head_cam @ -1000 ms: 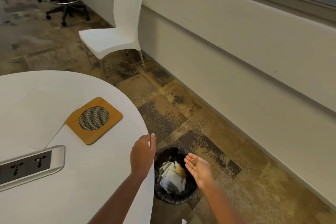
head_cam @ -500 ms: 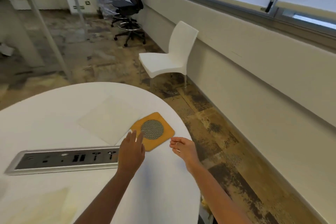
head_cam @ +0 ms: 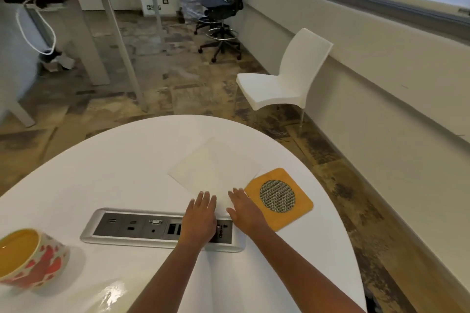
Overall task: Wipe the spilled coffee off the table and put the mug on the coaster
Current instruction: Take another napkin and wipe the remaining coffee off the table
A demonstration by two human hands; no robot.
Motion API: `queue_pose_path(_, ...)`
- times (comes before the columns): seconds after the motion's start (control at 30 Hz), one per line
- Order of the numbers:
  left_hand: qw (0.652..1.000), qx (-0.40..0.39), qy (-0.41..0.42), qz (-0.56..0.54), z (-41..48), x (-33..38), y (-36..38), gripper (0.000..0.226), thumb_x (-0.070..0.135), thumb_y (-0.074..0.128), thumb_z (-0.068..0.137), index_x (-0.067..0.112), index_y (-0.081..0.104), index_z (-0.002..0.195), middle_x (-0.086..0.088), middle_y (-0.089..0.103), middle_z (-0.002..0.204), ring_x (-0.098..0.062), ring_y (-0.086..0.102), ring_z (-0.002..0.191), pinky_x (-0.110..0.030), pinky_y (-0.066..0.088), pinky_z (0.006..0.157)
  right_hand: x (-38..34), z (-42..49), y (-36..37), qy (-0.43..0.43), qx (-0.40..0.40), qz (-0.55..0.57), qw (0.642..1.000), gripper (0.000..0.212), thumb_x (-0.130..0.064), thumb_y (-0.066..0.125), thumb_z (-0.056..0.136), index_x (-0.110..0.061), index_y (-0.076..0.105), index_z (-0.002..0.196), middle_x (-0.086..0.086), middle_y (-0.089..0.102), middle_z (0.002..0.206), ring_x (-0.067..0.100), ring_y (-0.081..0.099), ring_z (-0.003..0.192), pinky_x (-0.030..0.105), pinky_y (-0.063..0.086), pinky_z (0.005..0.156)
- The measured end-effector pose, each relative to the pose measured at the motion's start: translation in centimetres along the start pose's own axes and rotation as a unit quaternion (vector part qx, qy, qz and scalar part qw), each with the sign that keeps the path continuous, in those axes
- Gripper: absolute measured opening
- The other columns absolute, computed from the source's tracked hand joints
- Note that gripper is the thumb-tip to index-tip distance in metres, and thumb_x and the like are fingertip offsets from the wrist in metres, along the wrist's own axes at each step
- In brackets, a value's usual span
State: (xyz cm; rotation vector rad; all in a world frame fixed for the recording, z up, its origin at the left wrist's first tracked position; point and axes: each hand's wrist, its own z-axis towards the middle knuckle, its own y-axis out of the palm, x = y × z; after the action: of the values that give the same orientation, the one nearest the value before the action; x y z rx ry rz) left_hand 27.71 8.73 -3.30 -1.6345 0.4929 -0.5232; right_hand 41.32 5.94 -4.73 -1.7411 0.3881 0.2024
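Nearest me a wet, shiny patch (head_cam: 109, 295) lies on the tabletop (head_cam: 114, 160), so I judge the wiping unfinished. The mug (head_cam: 30, 259) sits near left, well apart from the coaster (head_cam: 278, 197) on the right. My left hand (head_cam: 201, 218) and right hand (head_cam: 245, 211) reach over the socket strip (head_cam: 132, 226), fingers (head_cam: 206, 197) straight and holding nothing, just short of a white paper sheet (head_cam: 216, 168).

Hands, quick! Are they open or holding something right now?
Left hand: open, fingers straight, holding nothing.
Right hand: open, fingers straight, holding nothing.
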Motion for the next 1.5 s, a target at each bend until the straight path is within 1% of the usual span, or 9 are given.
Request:
queue_pose_path(0.3,0.999,-0.013,0.034,-0.015,1.4,-3.6,3.0,0.047,0.014,0.026,0.095,0.01,0.021,0.142,-0.002,0.029,0.15,-0.022,0.007,0.144,-0.034,0.011,0.116,0.2,2.2,1.4,-0.015,0.002,-0.099,0.995,0.049,-0.03,0.039,0.097,-0.01,0.029,0.141,0.01,0.04,0.143,0.024,0.04,0.131,0.038,0.02,0.114)
queue_pose_path(0.5,0.998,-0.002,0.031,-0.054,1.6,-3.9,2.9,0.052,0.01,0.032,0.093,0.013,0.018,0.143,-0.005,0.034,0.146,-0.022,0.01,0.144,-0.033,0.013,0.116,0.1,3.1,1.0,-0.027,0.06,-0.149,0.987,0.031,-0.006,0.032,0.094,-0.007,0.051,0.119,0.011,0.058,0.12,0.028,0.054,0.111,0.035,0.025,0.111)
queue_pose_path(0.77,0.972,0.171,0.02,-0.161,0.9,-4.5,-1.4,0.037,0.004,0.062,0.082,0.009,0.059,0.119,-0.016,0.062,0.118,-0.032,0.056,0.115,-0.04,0.051,0.09,-1.3,0.5,-2.9,-0.062,0.158,0.127,0.977,0.02,-0.015,0.038,0.096,-0.01,0.055,0.105,0.004,0.063,0.104,0.016,0.054,0.094,0.034,0.023,0.11)
queue_pose_path(0.87,0.955,0.242,0.045,-0.166,0.1,-4.8,-3.3,0.03,-0.001,0.073,0.071,0.007,0.069,0.099,-0.011,0.071,0.094,-0.028,0.07,0.08,-0.033,0.057,0.063,-1.9,-1.6,-5.6,-0.066,0.175,0.209,0.96,0.02,-0.018,0.04,0.096,-0.009,0.055,0.106,0.004,0.064,0.101,0.01,0.05,0.087,0.03,0.038,0.093)
queue_pose_path(0.97,0.941,0.264,0.017,-0.21,-1.0,-4.6,-5.2,0.019,0.008,0.066,0.081,0.012,0.069,0.099,-0.004,0.073,0.095,-0.024,0.07,0.077,-0.026,0.051,0.061,-2.4,-3.6,-8.1,-0.071,0.215,0.254,0.941,0.025,-0.025,0.04,0.092,-0.011,0.056,0.104,-0.003,0.06,0.095,0.008,0.054,0.085,0.009,0.04,0.074)
queue_pose_path(1.07,0.917,0.242,-0.031,-0.316,-1.8,-4.0,-6.8,0.024,0.02,0.05,0.093,0.012,0.064,0.111,-0.005,0.071,0.104,-0.025,0.066,0.09,-0.027,0.045,0.071,-2.5,-5.2,-10.2,-0.075,0.262,0.253,0.928,0.015,-0.015,0.046,0.095,-0.013,0.058,0.104,-0.006,0.059,0.099,0.012,0.057,0.092,0.009,0.043,0.082)
queue_pose_path(1.2,0.875,0.205,-0.026,-0.438,-3.1,-2.9,-9.4,0.024,0.018,0.048,0.094,0.003,0.064,0.103,-0.02,0.069,0.089,-0.034,0.061,0.08,-0.031,0.042,0.065,-2.3,-7.4,-12.2,-0.08,0.367,0.222,0.9,0.024,-0.006,0.051,0.092,-0.007,0.058,0.115,0.001,0.062,0.115,0.009,0.05,0.108,0.047,0.037,0.109)
queue_pose_path(1.33,0.807,0.188,-0.031,-0.559,-4.9,-1.7,-11.6,0.017,0.015,0.049,0.093,0.015,0.066,0.095,-0.004,0.068,0.088,-0.02,0.063,0.078,-0.027,0.051,0.067,-1.6,-9.4,-12.9,-0.034,0.449,0.247,0.858,0.042,-0.009,0.055,0.09,-0.006,0.045,0.131,0.014,0.049,0.136,0.017,0.044,0.124,0.026,0.036,0.1)
queue_pose_path(1.5,0.712,0.19,-0.041,-0.675,-7.5,0.2,-13.3,0.018,0.012,0.052,0.091,0.024,0.064,0.084,0.007,0.067,0.083,-0.004,0.063,0.07,-0.007,0.051,0.057,0.1,-12.1,-12.2,0.118,0.339,0.368,0.858,0.06,-0.025,0.054,0.092,-0.014,0.025,0.143,0.012,0.032,0.15,0.028,0.035,0.135,0.039,0.037,0.103)
